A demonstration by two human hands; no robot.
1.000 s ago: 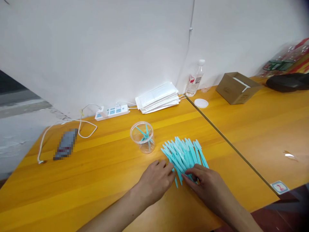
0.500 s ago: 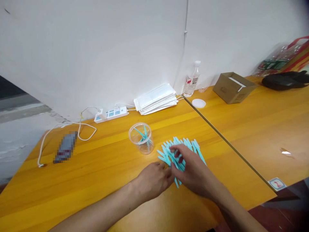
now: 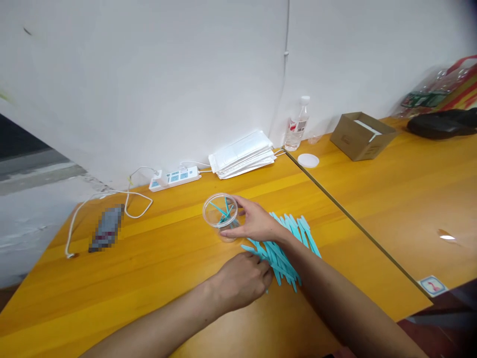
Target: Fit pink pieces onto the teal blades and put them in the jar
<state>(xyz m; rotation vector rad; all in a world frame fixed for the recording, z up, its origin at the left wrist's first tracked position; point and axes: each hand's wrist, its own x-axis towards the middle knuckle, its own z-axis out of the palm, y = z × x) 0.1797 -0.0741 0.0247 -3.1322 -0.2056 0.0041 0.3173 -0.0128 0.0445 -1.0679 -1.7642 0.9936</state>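
A clear round plastic jar (image 3: 220,211) stands upright and open on the wooden table, with several thin turquoise sticks inside. My right hand (image 3: 255,221) is wrapped round the jar's right side, thumb in front and fingers behind. To the right of the jar and under my right forearm lies a loose pile of flat turquoise sticks (image 3: 285,263). My left hand (image 3: 246,278) rests at the pile's left edge with its fingers curled and pressed together; a turquoise stick shows by its fingers, but what they hold is hidden.
Behind the jar lie a white power strip (image 3: 175,179) and a stack of white packets (image 3: 242,155). A water bottle (image 3: 297,124), a round white lid (image 3: 308,160) and an open cardboard box (image 3: 362,136) stand or lie farther right. A blurred dark object (image 3: 107,228) lies left.
My right hand has moved from the pile of turquoise sticks, up and left, to the jar and has taken hold of its side. My left hand stays by the pile.
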